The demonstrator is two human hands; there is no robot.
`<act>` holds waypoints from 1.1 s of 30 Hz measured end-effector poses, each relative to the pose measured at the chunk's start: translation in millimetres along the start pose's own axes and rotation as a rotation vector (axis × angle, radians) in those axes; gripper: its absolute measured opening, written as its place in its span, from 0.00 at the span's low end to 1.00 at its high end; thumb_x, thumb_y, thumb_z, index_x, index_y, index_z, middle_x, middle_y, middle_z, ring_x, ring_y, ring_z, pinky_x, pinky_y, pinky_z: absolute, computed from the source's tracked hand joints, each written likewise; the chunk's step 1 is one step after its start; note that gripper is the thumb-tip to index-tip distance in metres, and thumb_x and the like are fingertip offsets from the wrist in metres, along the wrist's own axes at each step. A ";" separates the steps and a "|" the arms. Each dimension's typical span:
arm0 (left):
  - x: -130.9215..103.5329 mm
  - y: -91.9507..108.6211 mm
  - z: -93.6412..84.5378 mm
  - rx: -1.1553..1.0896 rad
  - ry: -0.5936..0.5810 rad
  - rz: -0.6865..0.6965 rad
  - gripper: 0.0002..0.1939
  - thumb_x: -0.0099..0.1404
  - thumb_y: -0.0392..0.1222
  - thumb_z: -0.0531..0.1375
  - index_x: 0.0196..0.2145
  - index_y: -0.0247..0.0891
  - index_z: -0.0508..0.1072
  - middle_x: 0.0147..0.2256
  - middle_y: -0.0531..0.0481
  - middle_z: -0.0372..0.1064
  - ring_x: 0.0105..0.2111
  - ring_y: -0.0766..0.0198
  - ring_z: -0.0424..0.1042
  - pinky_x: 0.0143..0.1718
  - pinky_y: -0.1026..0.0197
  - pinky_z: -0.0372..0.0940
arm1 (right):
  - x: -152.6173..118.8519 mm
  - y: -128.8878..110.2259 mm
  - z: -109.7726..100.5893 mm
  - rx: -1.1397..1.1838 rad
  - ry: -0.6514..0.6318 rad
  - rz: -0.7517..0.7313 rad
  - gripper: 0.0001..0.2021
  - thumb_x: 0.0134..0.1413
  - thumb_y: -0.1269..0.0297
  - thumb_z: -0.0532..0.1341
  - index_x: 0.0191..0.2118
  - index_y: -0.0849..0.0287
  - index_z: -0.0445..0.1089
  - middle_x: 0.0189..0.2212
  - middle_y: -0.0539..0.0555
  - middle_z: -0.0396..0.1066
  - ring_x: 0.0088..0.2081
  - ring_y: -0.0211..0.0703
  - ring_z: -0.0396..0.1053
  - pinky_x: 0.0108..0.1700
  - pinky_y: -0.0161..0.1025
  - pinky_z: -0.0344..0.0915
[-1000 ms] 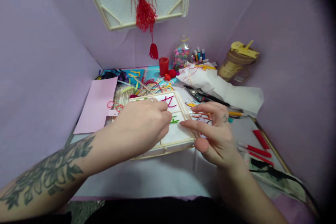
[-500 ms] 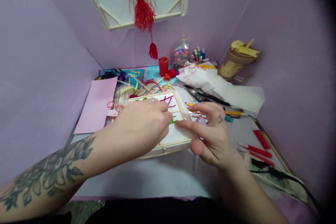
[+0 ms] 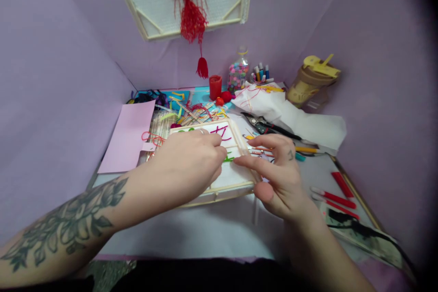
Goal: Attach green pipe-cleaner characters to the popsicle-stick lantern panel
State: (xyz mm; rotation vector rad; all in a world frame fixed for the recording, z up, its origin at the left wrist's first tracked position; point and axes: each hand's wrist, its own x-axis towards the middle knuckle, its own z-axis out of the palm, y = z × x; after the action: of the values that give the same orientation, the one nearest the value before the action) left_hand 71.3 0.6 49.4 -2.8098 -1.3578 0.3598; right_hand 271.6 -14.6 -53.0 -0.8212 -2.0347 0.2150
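A white panel (image 3: pixel 236 177) edged with pale wooden sticks lies on the table between my hands. Magenta strands (image 3: pixel 222 133) form a sign on its upper part, and short green strands (image 3: pixel 228 157) lie below. My left hand (image 3: pixel 188 159) reaches across the panel with its fingers curled and pressed down beside the green strands; its fingertips, and anything they pinch, are hidden. My right hand (image 3: pixel 282 175) has its fingers apart. Its index fingertip touches the panel by the right end of the green strands, while the thumb is at the panel's right edge.
Pruning shears (image 3: pixel 262 123), white paper (image 3: pixel 316 127) and a lidded brown cup (image 3: pixel 310 82) stand or lie at the right rear. Red sticks (image 3: pixel 337 198) are further right. Behind are a red candle (image 3: pixel 215 87) and a bead jar (image 3: pixel 238 73). Pink paper (image 3: pixel 128 139) lies left.
The view has shifted slightly. Both hands stay in nearly the same place on the panel, with the right index finger still beside the green strands.
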 end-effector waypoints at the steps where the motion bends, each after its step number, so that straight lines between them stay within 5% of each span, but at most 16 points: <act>1: 0.1 -0.3 0.0 0.001 0.001 0.001 0.10 0.67 0.38 0.56 0.29 0.40 0.73 0.30 0.50 0.71 0.30 0.54 0.71 0.26 0.55 0.53 | -0.1 0.2 0.4 0.000 -0.008 -0.002 0.29 0.68 0.43 0.43 0.44 0.57 0.75 0.50 0.57 0.59 0.52 0.54 0.58 0.56 0.53 0.55; 12: -1.5 1.7 -2.7 -0.018 0.010 -0.003 0.11 0.69 0.39 0.55 0.30 0.39 0.75 0.32 0.48 0.73 0.32 0.54 0.71 0.26 0.58 0.57 | -1.9 2.3 2.7 -0.003 -0.049 0.014 0.31 0.68 0.42 0.41 0.44 0.57 0.76 0.51 0.58 0.60 0.52 0.55 0.58 0.57 0.54 0.55; 18: -7.5 -1.5 -0.2 -0.121 0.096 -0.002 0.07 0.69 0.39 0.55 0.40 0.37 0.72 0.34 0.48 0.74 0.34 0.53 0.74 0.29 0.56 0.63 | -0.8 2.6 2.8 0.000 -0.044 0.011 0.32 0.68 0.42 0.41 0.44 0.58 0.76 0.50 0.59 0.61 0.52 0.55 0.59 0.57 0.55 0.56; 28: -25.4 -13.4 20.3 -0.404 0.368 0.015 0.13 0.70 0.36 0.55 0.51 0.34 0.67 0.50 0.42 0.68 0.52 0.54 0.69 0.52 0.50 0.67 | 1.0 0.8 0.6 0.076 0.036 0.032 0.29 0.68 0.43 0.43 0.44 0.58 0.75 0.47 0.59 0.63 0.50 0.53 0.62 0.53 0.53 0.60; 33: -43.8 -17.7 29.5 -0.520 0.606 -0.107 0.02 0.69 0.35 0.58 0.37 0.39 0.69 0.42 0.49 0.72 0.45 0.63 0.72 0.47 0.57 0.68 | -0.9 0.5 0.3 0.184 0.113 0.086 0.26 0.67 0.41 0.44 0.45 0.55 0.71 0.45 0.58 0.68 0.48 0.53 0.66 0.52 0.55 0.60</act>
State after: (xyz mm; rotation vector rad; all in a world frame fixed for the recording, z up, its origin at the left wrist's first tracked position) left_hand 25.3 -25.1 31.4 -2.7878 -1.5809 -0.8954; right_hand 272.0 -14.8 -54.0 -0.7885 -1.8457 0.3895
